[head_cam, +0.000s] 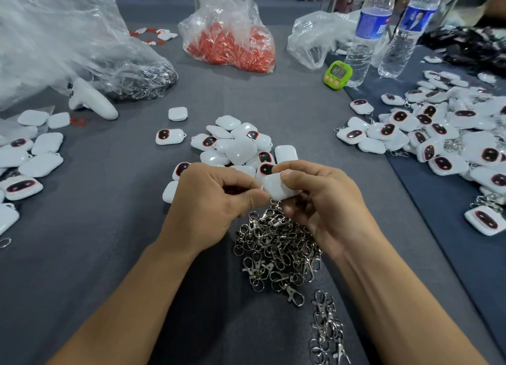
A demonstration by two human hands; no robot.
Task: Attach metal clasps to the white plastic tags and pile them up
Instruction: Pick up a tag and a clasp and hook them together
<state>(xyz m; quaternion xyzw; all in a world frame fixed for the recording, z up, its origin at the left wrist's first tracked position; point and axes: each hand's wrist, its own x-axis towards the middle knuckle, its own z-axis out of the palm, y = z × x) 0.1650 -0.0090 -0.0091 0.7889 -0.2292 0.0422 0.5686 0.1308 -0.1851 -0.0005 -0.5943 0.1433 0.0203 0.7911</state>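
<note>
My right hand (323, 203) pinches a white plastic tag (275, 187) between thumb and fingers, back side up. My left hand (210, 200) pinches at the tag's left corner; whatever it holds there is hidden by its fingertips. A metal clasp (274, 210) hangs just below the tag, over a heap of loose metal clasps (276, 249). A pile of bare white tags (241, 145) lies just beyond my hands. A large pile of tags with clasps (438, 134) spreads at the right.
More tags (30, 156) lie at the left beside a white controller (90, 99). Clear plastic bags (63, 44), a bag of red pieces (232, 41), a green timer (338, 75) and two water bottles (367, 36) stand farther back. A few clasps (327, 329) lie near the front.
</note>
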